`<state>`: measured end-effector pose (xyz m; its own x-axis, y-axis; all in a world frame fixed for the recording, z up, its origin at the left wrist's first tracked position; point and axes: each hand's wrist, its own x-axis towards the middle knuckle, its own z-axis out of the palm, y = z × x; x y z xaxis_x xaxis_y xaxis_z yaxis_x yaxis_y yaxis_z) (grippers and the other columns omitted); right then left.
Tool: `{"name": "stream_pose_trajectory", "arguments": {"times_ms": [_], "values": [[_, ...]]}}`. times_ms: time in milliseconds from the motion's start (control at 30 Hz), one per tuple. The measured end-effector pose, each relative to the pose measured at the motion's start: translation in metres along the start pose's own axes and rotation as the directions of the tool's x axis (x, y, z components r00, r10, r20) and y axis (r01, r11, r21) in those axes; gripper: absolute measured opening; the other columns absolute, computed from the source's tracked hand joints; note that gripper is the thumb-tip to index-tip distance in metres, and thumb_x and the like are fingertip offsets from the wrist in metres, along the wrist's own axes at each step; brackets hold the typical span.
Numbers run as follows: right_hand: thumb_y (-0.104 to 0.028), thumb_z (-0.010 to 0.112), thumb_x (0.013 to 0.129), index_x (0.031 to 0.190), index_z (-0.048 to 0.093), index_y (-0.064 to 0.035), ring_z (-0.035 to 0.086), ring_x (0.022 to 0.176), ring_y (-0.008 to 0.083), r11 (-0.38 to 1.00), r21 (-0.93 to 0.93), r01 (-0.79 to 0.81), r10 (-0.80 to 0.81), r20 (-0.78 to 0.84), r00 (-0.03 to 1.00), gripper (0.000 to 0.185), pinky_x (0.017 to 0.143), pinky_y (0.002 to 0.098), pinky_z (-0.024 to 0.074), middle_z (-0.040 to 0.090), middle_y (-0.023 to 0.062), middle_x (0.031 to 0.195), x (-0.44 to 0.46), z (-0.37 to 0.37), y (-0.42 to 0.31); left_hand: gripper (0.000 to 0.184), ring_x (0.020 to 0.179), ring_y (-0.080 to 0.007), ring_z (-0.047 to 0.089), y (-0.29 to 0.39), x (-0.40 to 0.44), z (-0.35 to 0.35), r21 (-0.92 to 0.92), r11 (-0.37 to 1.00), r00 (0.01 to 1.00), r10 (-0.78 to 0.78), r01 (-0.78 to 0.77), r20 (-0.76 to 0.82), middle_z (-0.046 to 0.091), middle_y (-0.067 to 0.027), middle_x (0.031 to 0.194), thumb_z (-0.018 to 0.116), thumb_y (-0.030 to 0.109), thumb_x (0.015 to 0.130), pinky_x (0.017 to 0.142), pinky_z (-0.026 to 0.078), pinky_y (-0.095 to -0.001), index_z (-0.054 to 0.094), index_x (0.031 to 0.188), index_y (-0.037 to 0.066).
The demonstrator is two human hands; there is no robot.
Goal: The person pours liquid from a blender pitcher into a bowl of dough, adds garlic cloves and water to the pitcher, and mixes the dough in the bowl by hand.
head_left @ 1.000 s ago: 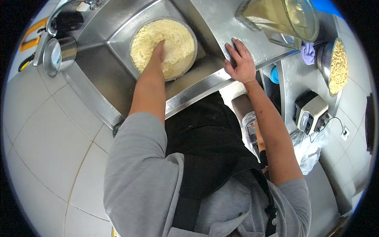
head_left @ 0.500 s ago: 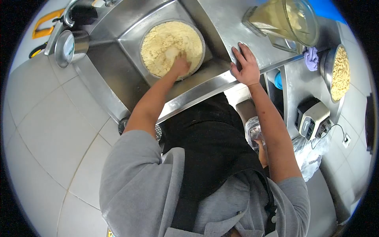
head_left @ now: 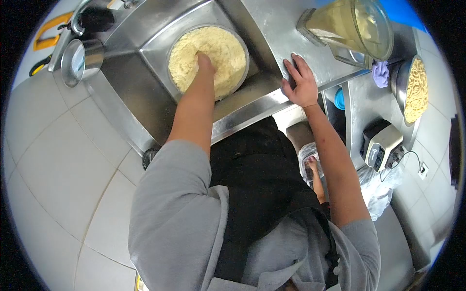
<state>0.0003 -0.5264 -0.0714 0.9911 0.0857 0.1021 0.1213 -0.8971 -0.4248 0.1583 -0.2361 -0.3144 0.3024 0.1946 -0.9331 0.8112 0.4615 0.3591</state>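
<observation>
A round metal bowl (head_left: 248, 59) stands inside the steel sink (head_left: 141, 80), filled with a pale yellow, crumbly mixture (head_left: 226, 53). My left hand (head_left: 206, 63) is sunk into this mixture near the middle of the bowl, and its fingers are buried out of sight. On the steel counter edge beside the sink rests my right hand (head_left: 302, 82), palm down, fingers spread and holding nothing.
Right of the sink lie a large blender jar (head_left: 335, 24), a purple cloth (head_left: 380, 74), a bowl of pale strips (head_left: 416, 92) and a blender base (head_left: 383, 145). A metal pot (head_left: 92, 58) is at left. Another person's hand (head_left: 312, 162) is at a plastic bag below.
My left hand has moved left and slightly up within the bowl and now sits deeper in the mixture. My right hand stays on the counter edge.
</observation>
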Motion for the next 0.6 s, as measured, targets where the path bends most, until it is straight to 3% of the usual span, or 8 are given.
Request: {"name": "stream_pose_trajectory", "arguments": {"times_ms": [67,133,233,367,467,533,567,600], "values": [[-0.026,0.067,0.08,0.134,0.06,-0.0149,0.047,0.133,0.04,1.0,-0.006,0.005,-0.005,0.008,1.0,0.056,0.111,0.0471,0.0398,0.048,0.0174,0.146,0.0,-0.001,0.0,0.067,0.134,-0.036,0.045,-0.002,0.009,0.007,0.003,1.0,0.999,-0.031,0.031,-0.04,0.039,-0.0154,0.154,0.032,0.053,0.102,0.107,0.04,-0.0566,0.036,0.151,0.008],[-0.026,0.067,0.08,0.134,0.06,-0.0149,0.047,0.133,0.0407,1.0,-0.013,0.0,0.0,0.008,1.0,0.056,0.111,0.0475,0.0399,0.049,0.0181,0.146,0.001,-0.001,-0.001,0.068,0.137,-0.0366,0.042,-0.012,0.031,-0.003,-0.266,0.964,0.943,0.093,-0.004,0.32,0.038,-0.0148,0.154,0.03,0.055,0.102,0.109,0.037,-0.0568,0.035,0.152,0.009],[-0.026,0.067,0.08,0.135,0.06,-0.0152,0.048,0.133,0.0403,1.0,-0.017,0.002,-0.002,0.006,1.0,0.057,0.111,0.0472,0.0397,0.049,0.0179,0.145,0.002,0.0,-0.001,0.066,0.137,-0.0366,0.042,-0.02,0.068,-0.015,-0.396,0.918,0.873,0.177,0.02,0.455,0.041,-0.0145,0.153,0.031,0.053,0.102,0.11,0.037,-0.0568,0.037,0.151,0.009],[-0.026,0.066,0.08,0.136,0.06,-0.0156,0.047,0.134,0.0397,1.0,-0.007,-0.011,0.011,0.007,1.0,0.057,0.112,0.0466,0.0395,0.049,0.017,0.146,0.0,-0.002,-0.001,0.062,0.132,-0.0363,0.048,-0.002,0.059,-0.019,-0.316,0.948,0.91,0.106,0.028,0.401,0.048,-0.0137,0.147,0.034,0.049,0.102,0.107,0.041,-0.0561,0.043,0.147,0.008],[-0.027,0.067,0.081,0.136,0.06,-0.0159,0.046,0.135,0.0391,1.0,0.004,0.005,-0.005,-0.004,1.0,0.057,0.112,0.0462,0.0395,0.049,0.0159,0.146,0.0,-0.001,0.001,0.053,0.126,-0.0367,0.054,0.013,0.064,-0.011,-0.364,0.931,0.853,0.196,-0.008,0.484,0.053,-0.0131,0.142,0.038,0.038,0.103,0.104,0.044,-0.0575,0.046,0.144,0.006],[-0.026,0.067,0.08,0.136,0.059,-0.0158,0.046,0.135,0.039,1.0,-0.003,-0.002,0.002,0.0,1.0,0.057,0.112,0.0459,0.0396,0.049,0.0158,0.146,-0.001,-0.001,0.0,0.045,0.124,-0.0381,0.056,0.03,0.048,0.003,-0.272,0.956,0.926,0.201,-0.114,0.319,0.056,-0.0127,0.139,0.036,0.032,0.103,0.106,0.041,-0.0608,0.053,0.137,0.009],[-0.026,0.067,0.08,0.136,0.059,-0.0158,0.046,0.135,0.039,1.0,0.0,-0.002,0.002,-0.004,1.0,0.057,0.112,0.0459,0.0396,0.049,0.0158,0.146,-0.001,-0.001,0.0,0.045,0.124,-0.0381,0.056,0.04,0.039,0.008,-0.27,0.956,0.925,0.205,-0.119,0.319,0.056,-0.0127,0.139,0.036,0.032,0.103,0.106,0.041,-0.0608,0.053,0.137,0.009],[-0.026,0.067,0.081,0.136,0.059,-0.0156,0.046,0.135,0.0389,1.0,-0.007,0.0,0.0,-0.001,1.0,0.056,0.112,0.0459,0.0397,0.049,0.016,0.146,-0.001,-0.002,0.0,0.042,0.118,-0.0375,0.059,0.051,0.027,0.012,-0.24,0.964,0.94,0.183,-0.114,0.288,0.057,-0.0149,0.136,0.04,0.025,0.102,0.098,0.047,-0.0584,0.052,0.137,0.005]]}}
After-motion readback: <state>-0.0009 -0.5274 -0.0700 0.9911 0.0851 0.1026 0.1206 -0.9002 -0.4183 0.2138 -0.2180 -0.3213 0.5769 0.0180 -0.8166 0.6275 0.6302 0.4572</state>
